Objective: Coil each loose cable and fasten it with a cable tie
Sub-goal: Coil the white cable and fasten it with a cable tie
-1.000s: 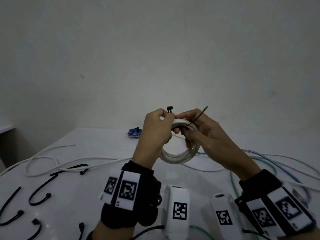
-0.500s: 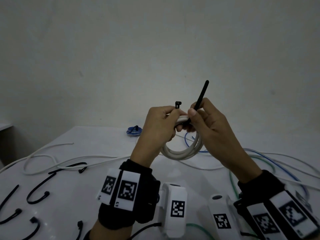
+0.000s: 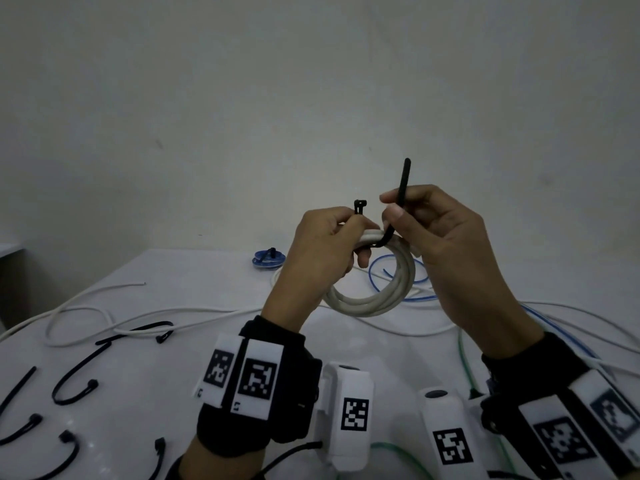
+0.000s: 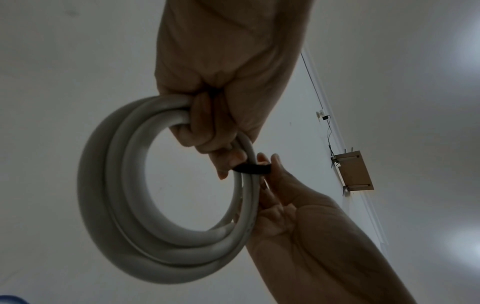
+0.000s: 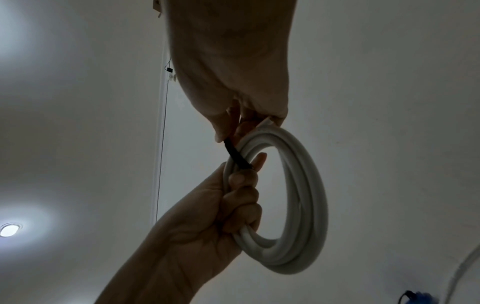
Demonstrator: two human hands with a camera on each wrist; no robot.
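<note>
Coiled white cable (image 3: pixel 372 299) held above the tabletop (image 3: pixel 145 375). Left hand (image 3: pixel 320 249) fingers curl round the coil and tie head; right hand (image 3: pixel 446 237) pinches the black cable tie (image 3: pixel 401 195) tail. Best practice: keep turns bunched, feed tail squarely into head. The head's slot is too small to discern.

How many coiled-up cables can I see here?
2. A white coil is held up by the left hand, the right hand pinching a tie hooked round it; a small blue coil lies on the table behind. Others may be out of view.
</note>
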